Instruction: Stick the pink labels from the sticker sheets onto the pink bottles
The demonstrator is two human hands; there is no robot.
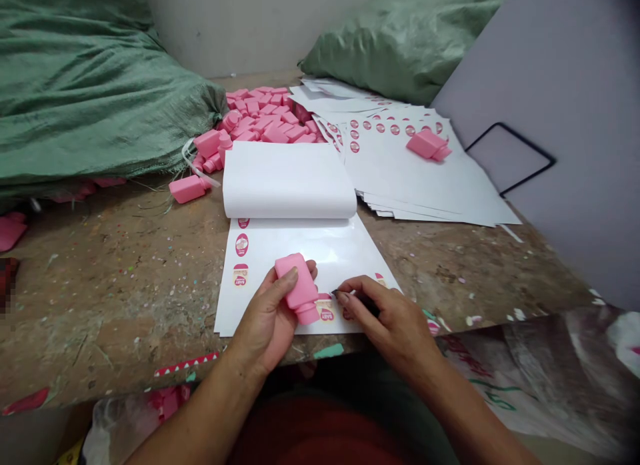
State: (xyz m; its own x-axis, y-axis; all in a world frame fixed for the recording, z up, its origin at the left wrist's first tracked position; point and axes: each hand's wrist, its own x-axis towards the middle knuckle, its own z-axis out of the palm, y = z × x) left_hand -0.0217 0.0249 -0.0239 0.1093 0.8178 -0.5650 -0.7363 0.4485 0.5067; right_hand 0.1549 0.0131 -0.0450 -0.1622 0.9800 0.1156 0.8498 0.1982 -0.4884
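My left hand (267, 318) grips a small pink plastic bottle (299, 288), cap end pointing toward me, just above a white sticker sheet (320, 251). A few oval labels (241, 245) remain along the sheet's left edge and near its front edge. My right hand (387, 318) rests on the sheet's front right corner, thumb and forefinger pinched at a label (327, 310) beside the bottle's cap; whether the label is lifted I cannot tell.
A pile of pink bottles (265, 118) lies at the back beside a green woven sack (75, 98). Spread sticker sheets (425, 178) with one pink bottle (429, 145) on them cover the right. Another green sack (400, 38) sits behind. The worn tabletop (115, 285) is speckled.
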